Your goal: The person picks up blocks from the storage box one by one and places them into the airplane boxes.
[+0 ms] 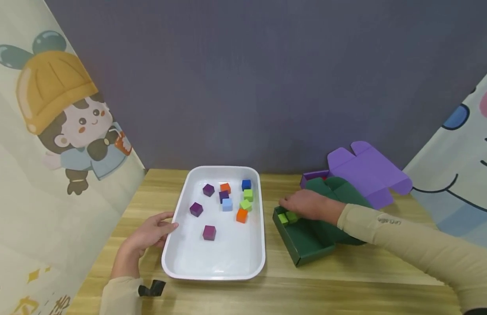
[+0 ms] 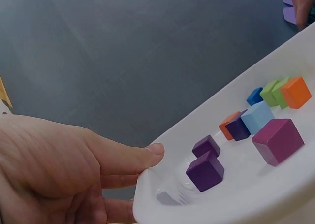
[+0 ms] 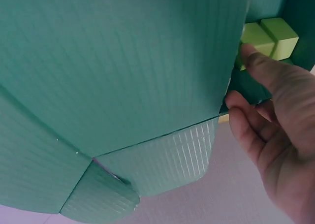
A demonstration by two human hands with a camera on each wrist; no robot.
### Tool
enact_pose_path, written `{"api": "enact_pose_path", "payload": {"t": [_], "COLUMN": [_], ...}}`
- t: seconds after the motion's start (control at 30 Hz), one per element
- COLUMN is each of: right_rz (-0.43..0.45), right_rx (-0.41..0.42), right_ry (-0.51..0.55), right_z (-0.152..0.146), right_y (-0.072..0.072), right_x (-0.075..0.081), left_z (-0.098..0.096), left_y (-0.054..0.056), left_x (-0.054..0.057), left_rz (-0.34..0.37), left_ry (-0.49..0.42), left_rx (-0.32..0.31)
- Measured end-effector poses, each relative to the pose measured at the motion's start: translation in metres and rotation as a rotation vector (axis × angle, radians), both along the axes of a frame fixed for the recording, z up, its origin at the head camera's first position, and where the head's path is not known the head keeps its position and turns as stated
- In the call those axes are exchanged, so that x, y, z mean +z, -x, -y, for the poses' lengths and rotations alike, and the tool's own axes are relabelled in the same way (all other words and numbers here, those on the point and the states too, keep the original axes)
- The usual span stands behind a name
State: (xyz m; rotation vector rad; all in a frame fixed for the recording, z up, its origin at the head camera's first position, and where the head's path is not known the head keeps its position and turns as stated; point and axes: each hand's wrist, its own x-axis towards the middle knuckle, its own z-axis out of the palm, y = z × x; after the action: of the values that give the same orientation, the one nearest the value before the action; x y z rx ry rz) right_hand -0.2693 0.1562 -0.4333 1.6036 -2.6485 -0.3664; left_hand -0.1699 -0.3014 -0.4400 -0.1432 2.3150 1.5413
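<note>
My left hand (image 1: 150, 232) grips the left rim of a white tray (image 1: 215, 267), thumb over the edge and fingers outside and below it. Several small cubes lie in the tray, among them a magenta cube (image 1: 209, 232), a light blue cube (image 1: 227, 204) and an orange cube (image 1: 241, 215). At the far end of an open dark green box (image 1: 314, 253), my right hand (image 1: 310, 204) holds the wall. In the right wrist view its thumb touches a light green cube (image 3: 258, 38) inside, while the fingers curl outside. A second light green cube (image 3: 285, 36) sits beside it.
Behind the green box stands an open purple box (image 1: 365, 170), its lid spread to the right; something red shows inside. The green lid (image 3: 123, 71) is folded back under my right forearm. A grey wall (image 1: 243, 87) rises behind the wooden table (image 1: 211, 297).
</note>
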Motion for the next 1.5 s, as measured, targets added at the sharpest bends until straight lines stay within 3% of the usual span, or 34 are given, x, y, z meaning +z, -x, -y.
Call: {"api": "enact_pose_path", "payload": {"t": [0.17,0.33,0.6,1.0,1.3,1.5], "right_rz": [-0.027,-0.012,-0.084,0.030,0.009,-0.015], "right_rx": [0.012,-0.028,-0.010,-0.052,-0.016,-0.023], "right_ry": [-0.035,-0.013,-0.051,-0.104,-0.095,-0.087], "right_z": [0.000,0.002,0.011,0.011,0.008,0.012], "right_y": [0.000,-0.001,-0.010,-0.005,0.000,-0.004], "right_x": [-0.005,-0.008,-0.023,-0.006,-0.002,0.014], "left_z": [0.001,0.001,0.000,0.001,0.001,0.001], "left_y": [-0.003,-0.002,-0.007,-0.004,-0.004,-0.003], "left_x": [0.000,-0.001,-0.009,-0.008,-0.003,-0.001], "left_rz": [0.011,0.007,0.027,0.001,-0.001,-0.002], "left_ry": [0.005,-0.022,-0.050,-0.061,-0.066,-0.067], "left_rx": [0.001,0.000,-0.016,-0.033,-0.035,-0.031]}}
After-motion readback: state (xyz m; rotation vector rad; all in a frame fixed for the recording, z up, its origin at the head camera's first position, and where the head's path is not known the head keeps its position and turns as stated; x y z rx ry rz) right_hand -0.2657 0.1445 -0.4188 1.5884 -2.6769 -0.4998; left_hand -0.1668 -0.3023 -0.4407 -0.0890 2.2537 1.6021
